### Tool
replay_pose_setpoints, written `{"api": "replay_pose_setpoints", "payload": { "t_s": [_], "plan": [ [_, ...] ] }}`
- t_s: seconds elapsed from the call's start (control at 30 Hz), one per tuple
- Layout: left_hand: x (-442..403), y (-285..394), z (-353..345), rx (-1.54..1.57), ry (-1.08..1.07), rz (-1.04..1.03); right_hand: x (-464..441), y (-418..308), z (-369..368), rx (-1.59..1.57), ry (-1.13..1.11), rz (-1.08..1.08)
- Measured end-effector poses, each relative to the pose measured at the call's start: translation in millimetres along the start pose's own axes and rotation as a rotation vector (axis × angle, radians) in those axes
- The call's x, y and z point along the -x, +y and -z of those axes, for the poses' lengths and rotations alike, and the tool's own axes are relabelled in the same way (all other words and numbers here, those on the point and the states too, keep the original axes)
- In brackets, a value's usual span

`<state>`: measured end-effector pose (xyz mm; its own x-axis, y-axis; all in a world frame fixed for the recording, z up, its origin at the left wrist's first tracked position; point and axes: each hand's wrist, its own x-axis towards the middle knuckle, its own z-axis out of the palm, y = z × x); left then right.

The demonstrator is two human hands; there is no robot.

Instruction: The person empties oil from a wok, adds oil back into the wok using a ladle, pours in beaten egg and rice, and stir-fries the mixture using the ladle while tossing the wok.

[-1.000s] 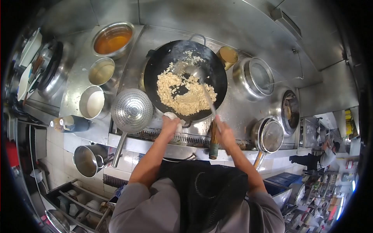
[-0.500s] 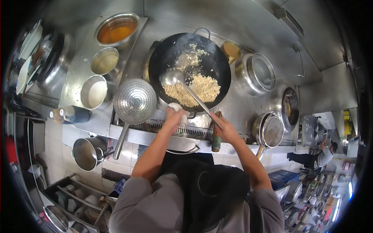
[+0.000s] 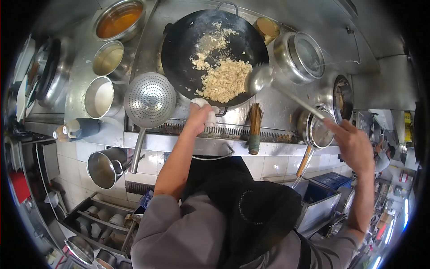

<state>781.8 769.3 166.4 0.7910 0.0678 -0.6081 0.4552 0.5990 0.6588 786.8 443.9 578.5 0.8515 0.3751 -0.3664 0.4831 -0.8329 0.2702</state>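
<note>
A large black wok (image 3: 179,54) sits on the stove, with crumbly pale-yellow food (image 3: 226,80) heaped toward its near side and smaller scraps farther up. My left hand (image 3: 199,117) is closed on a folded white cloth (image 3: 210,117) at the wok's near rim, beside its loop handle. Out to the right, my right hand (image 3: 351,143) grips the long handle of a metal ladle (image 3: 260,78). The ladle's bowl is at the wok's right edge, against or just over the food's right side; contact is unclear. A bamboo wok brush (image 3: 254,130) stands between my hands at the stove front.
A perforated strainer (image 3: 150,101) lies left of the wok. Pots of white (image 3: 104,96) and yellowish contents (image 3: 109,59) and a bowl of orange liquid (image 3: 118,22) stand beyond it. On the right are stacked steel pots (image 3: 298,58) and a wire sieve (image 3: 320,130). Another person (image 3: 383,159) is far right.
My right hand has swung right and outward with the ladle, whose bowl moved from the wok's left-middle to its right edge. The food is gathered more compactly. My left hand keeps the cloth at the rim.
</note>
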Motion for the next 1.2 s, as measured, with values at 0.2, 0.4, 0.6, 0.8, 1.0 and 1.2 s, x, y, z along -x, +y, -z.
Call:
{"api": "replay_pose_setpoints", "payload": {
  "t_s": [0.2, 0.4, 0.6, 0.8, 1.0, 1.2],
  "plan": [
    [6, 12, -4, -0.024, -0.040, -0.010, -73, -21, -103, -0.136, 0.180, 0.040],
    [7, 9, -3, -0.002, -0.054, -0.002, -38, -32, 6, 0.046, -0.101, -0.081],
    [5, 5, -2, -0.045, -0.021, -0.045, -159, -47, -211, -0.826, 0.256, -0.055],
    [7, 3, -3, -0.045, 0.017, -0.079, -197, -164, -246, -0.917, 0.456, -0.310],
    [6, -1, -2, -0.099, 0.096, -0.077, -165, -162, -212, -1.564, 0.107, -0.272],
    [5, 1, 0, -0.083, 0.056, -0.083, -211, -166, -235, -1.006, 0.515, -0.200]
  ]
}}
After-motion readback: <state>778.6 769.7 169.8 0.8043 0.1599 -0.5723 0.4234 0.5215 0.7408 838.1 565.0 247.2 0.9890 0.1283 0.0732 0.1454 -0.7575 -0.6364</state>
